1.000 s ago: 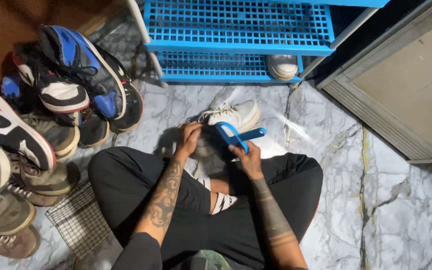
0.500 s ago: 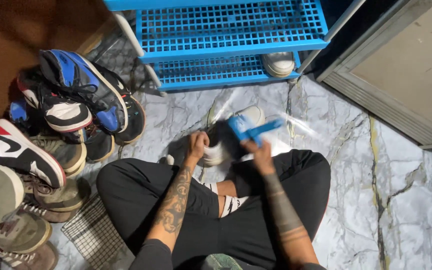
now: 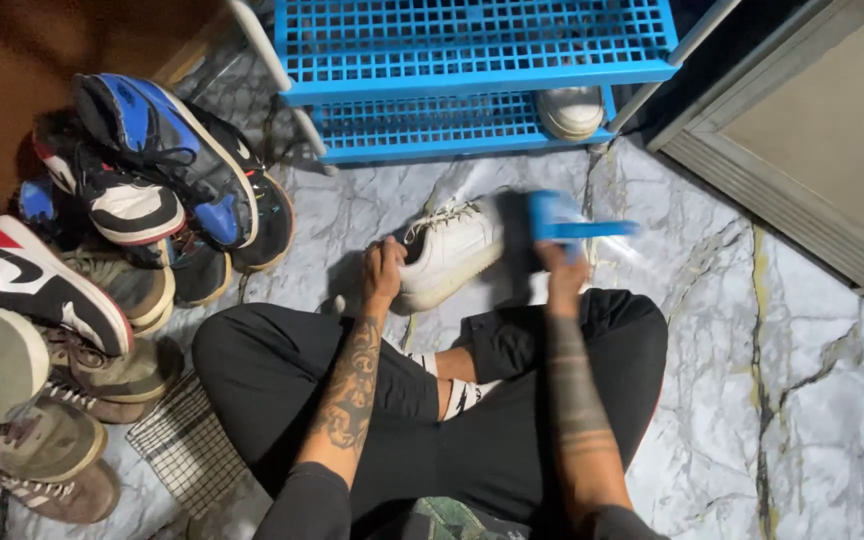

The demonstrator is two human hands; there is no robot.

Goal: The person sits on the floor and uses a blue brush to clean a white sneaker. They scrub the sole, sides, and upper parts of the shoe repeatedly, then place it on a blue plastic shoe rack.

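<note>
head view: the person sits cross-legged on a marble floor point(image 3: 812, 420). the left hand point(image 3: 384, 268) is curled around the heel end of a white sneaker point(image 3: 449, 250), fingers clenched on it, holding it tipped on its side just above the lap, toe pointing toward the right hand. the right hand point(image 3: 559, 272) is closed around the handle of a blue brush point(image 3: 564, 222), which is blurred; the brush head sits at the sneaker's toe end, just beyond the fingers, touching or nearly touching the shoe, too smeared to tell which. a blue shoe rack point(image 3: 472, 60) stands ahead, with one pale shoe point(image 3: 570, 110) on its lowest shelf. a pile of sneakers point(image 3: 102, 260) lies to the left, a wire grid point(image 3: 177, 450) beside the knee.
</note>
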